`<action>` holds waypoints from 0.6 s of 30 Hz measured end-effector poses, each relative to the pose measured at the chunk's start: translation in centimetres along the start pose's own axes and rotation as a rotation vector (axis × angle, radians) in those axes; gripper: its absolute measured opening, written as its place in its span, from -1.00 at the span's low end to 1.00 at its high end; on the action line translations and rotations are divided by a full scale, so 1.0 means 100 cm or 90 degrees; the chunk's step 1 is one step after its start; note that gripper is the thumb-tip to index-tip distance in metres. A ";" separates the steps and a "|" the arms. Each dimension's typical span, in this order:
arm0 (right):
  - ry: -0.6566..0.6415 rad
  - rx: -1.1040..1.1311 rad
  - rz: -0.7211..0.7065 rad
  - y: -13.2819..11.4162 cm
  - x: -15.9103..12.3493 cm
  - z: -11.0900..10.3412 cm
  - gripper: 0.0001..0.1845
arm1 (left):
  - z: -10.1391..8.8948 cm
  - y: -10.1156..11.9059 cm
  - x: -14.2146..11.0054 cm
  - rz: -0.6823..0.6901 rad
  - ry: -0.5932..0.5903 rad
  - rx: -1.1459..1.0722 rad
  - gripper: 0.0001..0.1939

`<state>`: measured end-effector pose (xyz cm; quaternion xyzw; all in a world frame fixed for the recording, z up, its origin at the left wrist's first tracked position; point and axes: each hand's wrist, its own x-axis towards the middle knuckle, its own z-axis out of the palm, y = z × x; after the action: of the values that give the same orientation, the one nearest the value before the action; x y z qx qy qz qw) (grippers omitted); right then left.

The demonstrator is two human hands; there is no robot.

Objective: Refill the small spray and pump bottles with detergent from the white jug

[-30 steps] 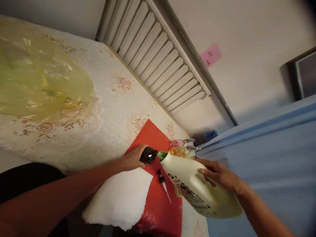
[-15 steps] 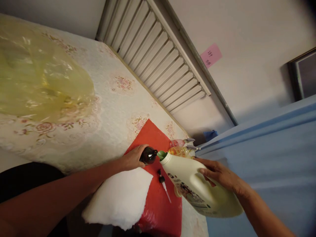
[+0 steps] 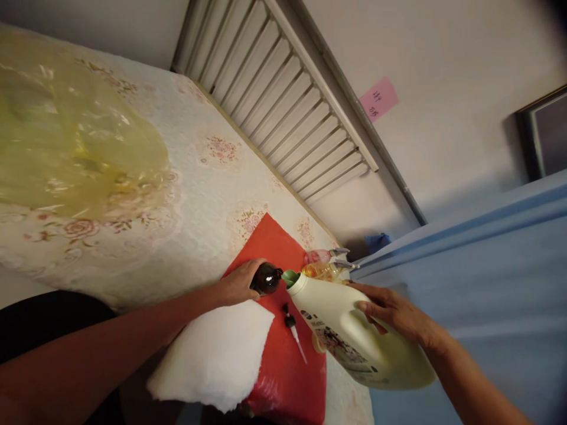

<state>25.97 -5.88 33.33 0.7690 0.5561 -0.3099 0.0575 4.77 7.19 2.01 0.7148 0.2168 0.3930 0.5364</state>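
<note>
My left hand [image 3: 240, 283] is closed around a dark brown bottle [image 3: 267, 278], whose neck points right. Wrapped round the handle of a large cream jug [image 3: 354, 333] with a printed label, my right hand [image 3: 392, 310] keeps it tilted, its green spout [image 3: 290, 278] at the mouth of the brown bottle. Whether liquid is flowing cannot be made out. Below the two mouths, a black pump top [image 3: 290, 321] with a pale tube lies on a red mat [image 3: 292, 378]. A white cloth or paper towel [image 3: 217, 354] lies beneath my left forearm.
Behind the jug lie a pink bottle [image 3: 318, 256] and a yellow bottle [image 3: 322, 271]. A yellow plastic bag [image 3: 84, 136] rests on the flowered tablecloth [image 3: 199, 200] at left. A metal rack [image 3: 274, 100] borders the far edge; a blue curtain [image 3: 487, 277] hangs at right.
</note>
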 end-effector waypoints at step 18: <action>0.003 -0.002 -0.005 0.000 0.000 -0.001 -0.29 | 0.002 -0.003 0.001 0.004 0.004 0.013 -0.18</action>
<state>25.97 -5.87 33.42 0.7673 0.5598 -0.3077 0.0562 5.00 7.21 1.71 0.7199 0.2199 0.3945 0.5270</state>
